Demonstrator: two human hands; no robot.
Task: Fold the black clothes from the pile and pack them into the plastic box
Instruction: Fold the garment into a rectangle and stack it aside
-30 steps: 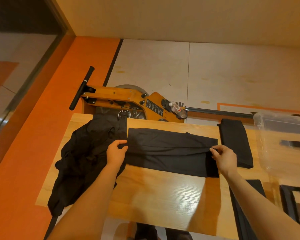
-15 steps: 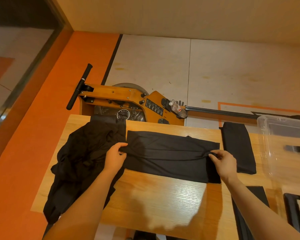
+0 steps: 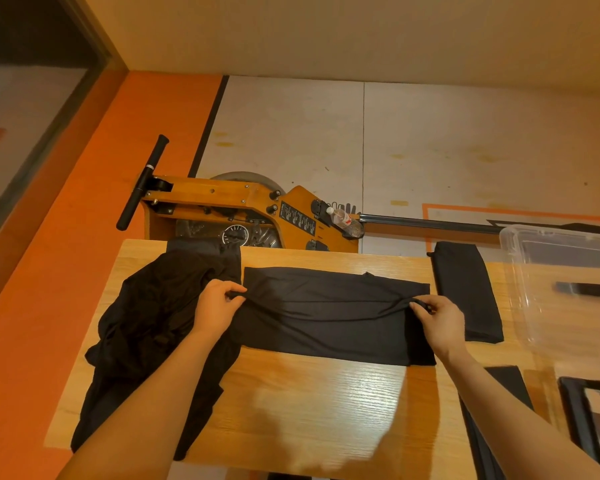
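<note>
**Mid-fold: black garment pinched at both short ends**

Spread flat as a long band across the middle of the wooden table (image 3: 326, 403): the black garment (image 3: 329, 313); pinched at its left edge between thumb and curled fingers of the left hand (image 3: 219, 306); pinched likewise at its right edge by the right hand (image 3: 437, 317), cloth bunched into small ridges at both grips. Thin, limp and light by the look of it, likely to sag and slide on the glossy wood; best taken at the edge midpoints or corners and kept taut while folding over. To the left, touching the band: the crumpled pile (image 3: 153, 323), draping over the table's near edge; just beside the band on the right: a folded piece (image 3: 465, 292); further right: the clear plastic box (image 3: 551, 271), something dark seen through it. Beyond the table: a wooden rowing machine (image 3: 243, 209) with a water bottle (image 3: 343, 220) on a pale floor; orange floor strip along the left.
</note>
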